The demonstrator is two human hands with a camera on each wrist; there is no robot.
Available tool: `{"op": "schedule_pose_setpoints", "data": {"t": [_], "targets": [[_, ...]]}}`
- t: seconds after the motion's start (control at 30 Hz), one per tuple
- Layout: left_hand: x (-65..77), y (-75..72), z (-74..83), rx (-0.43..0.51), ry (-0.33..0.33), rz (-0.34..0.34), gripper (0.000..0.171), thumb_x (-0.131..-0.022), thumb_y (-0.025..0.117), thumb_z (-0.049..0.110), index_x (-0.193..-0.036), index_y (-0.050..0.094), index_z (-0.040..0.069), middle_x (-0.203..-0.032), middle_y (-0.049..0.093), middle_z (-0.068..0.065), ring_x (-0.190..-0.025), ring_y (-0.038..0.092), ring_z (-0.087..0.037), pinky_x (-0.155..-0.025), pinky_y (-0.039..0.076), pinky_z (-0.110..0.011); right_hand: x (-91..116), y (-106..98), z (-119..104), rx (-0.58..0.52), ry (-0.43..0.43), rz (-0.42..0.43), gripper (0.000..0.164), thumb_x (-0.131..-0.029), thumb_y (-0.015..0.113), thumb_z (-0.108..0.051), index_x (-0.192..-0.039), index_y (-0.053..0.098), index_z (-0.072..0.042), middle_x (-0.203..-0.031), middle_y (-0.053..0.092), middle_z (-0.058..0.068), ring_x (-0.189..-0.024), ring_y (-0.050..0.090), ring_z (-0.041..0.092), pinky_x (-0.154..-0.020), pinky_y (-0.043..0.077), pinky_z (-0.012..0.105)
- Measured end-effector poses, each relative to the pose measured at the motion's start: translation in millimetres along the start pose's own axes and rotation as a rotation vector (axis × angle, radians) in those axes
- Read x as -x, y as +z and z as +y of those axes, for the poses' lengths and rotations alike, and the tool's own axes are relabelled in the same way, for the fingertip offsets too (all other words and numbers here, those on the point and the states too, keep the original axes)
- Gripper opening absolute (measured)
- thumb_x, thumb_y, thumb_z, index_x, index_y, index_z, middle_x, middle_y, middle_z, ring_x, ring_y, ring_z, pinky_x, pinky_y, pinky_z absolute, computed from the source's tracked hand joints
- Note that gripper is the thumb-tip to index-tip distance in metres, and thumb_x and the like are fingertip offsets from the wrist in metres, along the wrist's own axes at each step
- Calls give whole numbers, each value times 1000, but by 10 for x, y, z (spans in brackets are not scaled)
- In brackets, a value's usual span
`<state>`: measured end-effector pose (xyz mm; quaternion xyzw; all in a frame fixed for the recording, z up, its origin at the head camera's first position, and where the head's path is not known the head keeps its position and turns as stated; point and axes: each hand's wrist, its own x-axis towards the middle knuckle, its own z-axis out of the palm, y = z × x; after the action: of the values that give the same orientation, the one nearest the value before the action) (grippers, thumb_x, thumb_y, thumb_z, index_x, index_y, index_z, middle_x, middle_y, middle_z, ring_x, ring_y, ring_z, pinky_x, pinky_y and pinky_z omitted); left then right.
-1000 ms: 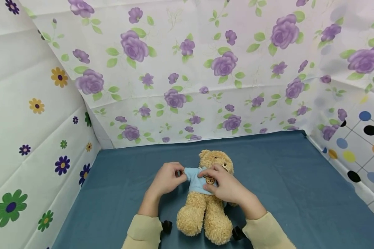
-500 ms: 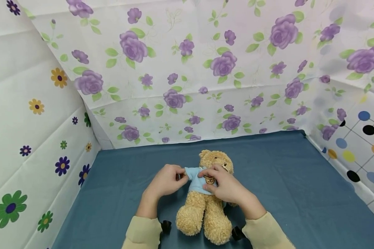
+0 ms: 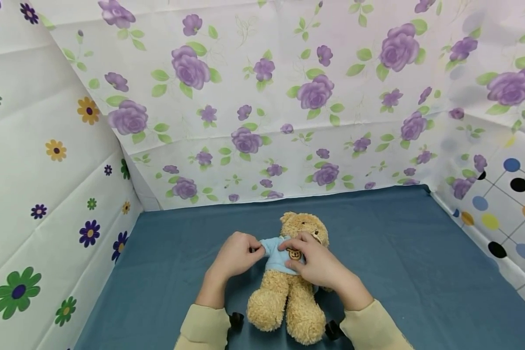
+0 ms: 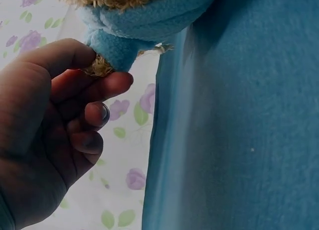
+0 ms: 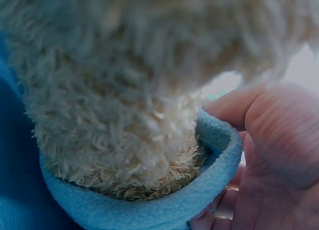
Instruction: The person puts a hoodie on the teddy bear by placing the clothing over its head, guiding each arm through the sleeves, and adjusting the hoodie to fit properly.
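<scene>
A tan, furry teddy bear in a light blue shirt lies on its back, legs toward the person. At the bear's arm on the left side, my left hand pinches the paw that sticks out of the blue sleeve; the left wrist view shows thumb and index finger on it. My right hand holds the bear's shirted body from the right, fingers over the chest beside a brown bear-face patch. The right wrist view shows the shirt hem standing slightly away from the fur next to the palm.
A dark blue cloth covers the table. Behind it hangs a white sheet with purple roses; flower-printed cloth lines the left and a dotted sheet the right. Black wrist straps show by the cuffs.
My left fingers have shifted slightly toward the bear at the sleeve end, and the sleeve looks a little more bunched. My right hand and the bear's body stay put.
</scene>
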<state>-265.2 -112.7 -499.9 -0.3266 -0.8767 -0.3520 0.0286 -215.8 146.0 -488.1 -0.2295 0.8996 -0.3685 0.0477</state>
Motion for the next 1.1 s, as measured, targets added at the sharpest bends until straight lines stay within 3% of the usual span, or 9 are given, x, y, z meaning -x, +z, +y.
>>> {"op": "schedule_pose_setpoints", "data": {"t": [0.07,0.13,0.4,0.57,0.67,0.77,0.9,0.97,1.1], "targets": [[-3,19,-11,33,-6,14,59,-98,65,0,-59,27,23,-60,14,11,-48,17,-6,-55,23,-26,6,1,0,2,1,-2,33,-104,74,-19,-136,68,-28,-106,47,-4,-84,48,16,-72,44,38],[-9,46,-27,86,-56,43,57,-97,65,-1,-59,29,23,-59,15,12,-49,16,-6,-55,23,-27,12,0,-3,3,-5,0,34,-104,74,-19,-136,69,-28,-107,48,-4,-85,48,16,-73,44,38],[-15,100,-57,364,-397,202,38,-89,62,2,-54,50,12,-52,26,8,-51,16,-16,-53,20,-33,19,13,-77,10,-13,-6,36,-100,78,-14,-134,70,-23,-116,51,-3,-90,51,17,-74,47,38],[9,88,-84,493,-500,185,24,-92,61,3,-69,71,5,-56,44,2,-51,19,-17,-53,22,-34,3,40,-92,18,-23,-16,34,-99,79,-14,-132,72,-23,-118,52,-4,-90,53,15,-76,48,38],[12,75,-97,496,-494,182,20,-95,61,3,-86,78,6,-67,53,-1,-57,30,-18,-58,29,-35,-18,25,-42,3,-63,-25,36,-101,79,-22,-136,70,-24,-120,53,-5,-87,51,14,-74,46,37],[20,28,-86,441,-473,226,18,-96,63,6,-102,80,5,-79,62,-2,-66,47,-18,-64,39,-35,12,-36,23,-44,-76,-30,50,-97,82,-34,-144,65,-26,-130,54,-4,-95,55,16,-76,48,39],[85,-106,-16,384,-425,270,7,-98,69,13,-101,66,7,-83,58,-5,-69,49,-19,-65,41,-36,198,-96,44,-66,32,34,59,-85,93,-41,-135,65,-28,-132,55,-2,-111,58,22,-86,51,46],[142,-164,42,372,-367,194,18,-100,74,18,-100,59,9,-85,56,-6,-70,51,-20,-65,42,-36,295,-56,46,-45,95,89,51,-82,96,-39,-121,65,-25,-120,59,-3,-107,59,20,-86,52,44],[235,-160,173,296,-199,-108,30,-97,83,32,-114,66,14,-103,62,-3,-89,59,-23,-75,50,-40,395,73,56,32,126,168,27,-91,90,-31,-103,67,-24,-93,59,-10,-82,57,12,-72,50,32]]}}
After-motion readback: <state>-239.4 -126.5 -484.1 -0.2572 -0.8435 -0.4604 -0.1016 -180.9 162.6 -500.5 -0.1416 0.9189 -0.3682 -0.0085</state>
